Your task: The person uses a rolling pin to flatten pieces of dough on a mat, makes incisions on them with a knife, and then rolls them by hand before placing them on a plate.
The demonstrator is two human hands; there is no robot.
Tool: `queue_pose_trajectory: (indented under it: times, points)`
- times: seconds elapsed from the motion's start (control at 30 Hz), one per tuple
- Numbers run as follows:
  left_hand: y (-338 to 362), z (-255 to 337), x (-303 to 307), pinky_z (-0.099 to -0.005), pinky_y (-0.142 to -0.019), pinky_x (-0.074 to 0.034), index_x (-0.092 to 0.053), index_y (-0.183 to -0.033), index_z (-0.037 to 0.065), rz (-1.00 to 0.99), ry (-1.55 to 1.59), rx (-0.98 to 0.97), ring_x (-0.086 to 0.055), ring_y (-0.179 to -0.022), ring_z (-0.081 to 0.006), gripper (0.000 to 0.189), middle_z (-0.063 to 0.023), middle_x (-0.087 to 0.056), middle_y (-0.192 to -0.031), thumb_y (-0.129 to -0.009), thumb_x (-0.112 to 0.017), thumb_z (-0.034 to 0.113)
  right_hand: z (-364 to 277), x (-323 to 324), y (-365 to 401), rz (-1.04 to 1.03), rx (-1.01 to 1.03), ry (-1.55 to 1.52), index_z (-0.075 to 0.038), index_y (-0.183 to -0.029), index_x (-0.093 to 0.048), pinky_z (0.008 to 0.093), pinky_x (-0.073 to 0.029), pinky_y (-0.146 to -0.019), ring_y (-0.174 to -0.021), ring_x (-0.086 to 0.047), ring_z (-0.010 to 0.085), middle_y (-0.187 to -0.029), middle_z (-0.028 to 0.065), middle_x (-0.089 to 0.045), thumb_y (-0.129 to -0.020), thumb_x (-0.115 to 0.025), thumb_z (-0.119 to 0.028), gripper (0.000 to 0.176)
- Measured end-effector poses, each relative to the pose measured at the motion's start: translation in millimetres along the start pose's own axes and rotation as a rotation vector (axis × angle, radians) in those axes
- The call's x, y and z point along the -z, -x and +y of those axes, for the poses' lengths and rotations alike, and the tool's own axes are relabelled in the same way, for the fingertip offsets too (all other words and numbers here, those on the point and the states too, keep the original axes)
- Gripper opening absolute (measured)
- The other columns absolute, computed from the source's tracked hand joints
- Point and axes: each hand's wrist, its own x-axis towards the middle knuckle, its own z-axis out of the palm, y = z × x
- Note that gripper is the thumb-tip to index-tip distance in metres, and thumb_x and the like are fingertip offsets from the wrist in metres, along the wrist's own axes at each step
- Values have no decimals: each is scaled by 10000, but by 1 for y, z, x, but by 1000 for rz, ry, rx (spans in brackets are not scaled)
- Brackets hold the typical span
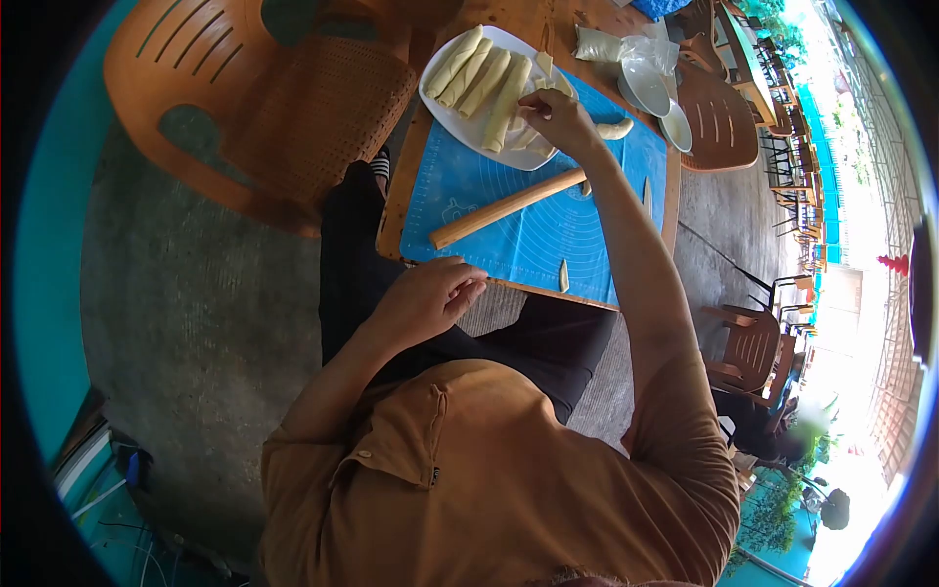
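A white plate (436, 104) at the far left of the blue mat holds several pale rolled dough strips (486, 82) and smaller dough pieces. My right hand (559, 115) reaches over the plate's right side, its fingertips pinched together among the dough pieces; what is between them is hidden. Nearer me, a wooden rolling pin (504, 209) lies diagonally on the blue mat (548, 245). My left hand (430, 295) hovers by the table's front edge, loosely curled, with nothing visible in it. A small dough strip (563, 276) lies near the mat's front edge.
Another dough piece (615, 129) and a knife (648, 199) lie at the mat's right. White bowls (645, 88) and a plastic bag (598, 45) stand beyond. A brown chair (293, 108) is at the left, another (717, 117) at the right.
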Motion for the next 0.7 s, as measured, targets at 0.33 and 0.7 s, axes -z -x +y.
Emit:
queue_pose_trajectory:
  times: [0.33, 0.7]
  points:
    - [-3, 7, 1, -415, -788, -573, -728, -1182, 53, -12, -29, -19, -716, -876, -269, 203, -84, -719, -947, -1079, -684, 222, 12, 1, 0, 139, 115, -16, -31, -1230, -766, 360, -618, -888, -958, -761, 198, -1044, 93, -780, -966, -802, -127, 284]
    - [-14, 21, -3, -425, -764, -580, -752, -1160, 29, 55, 9, -65, -735, -843, -308, 181, -123, -739, -961, -1059, -708, 172, -26, 38, 154, 352, 90, 44, 5, -1125, -763, 390, -606, -850, -908, -760, 266, -1017, 154, -753, -984, -763, -42, 148]
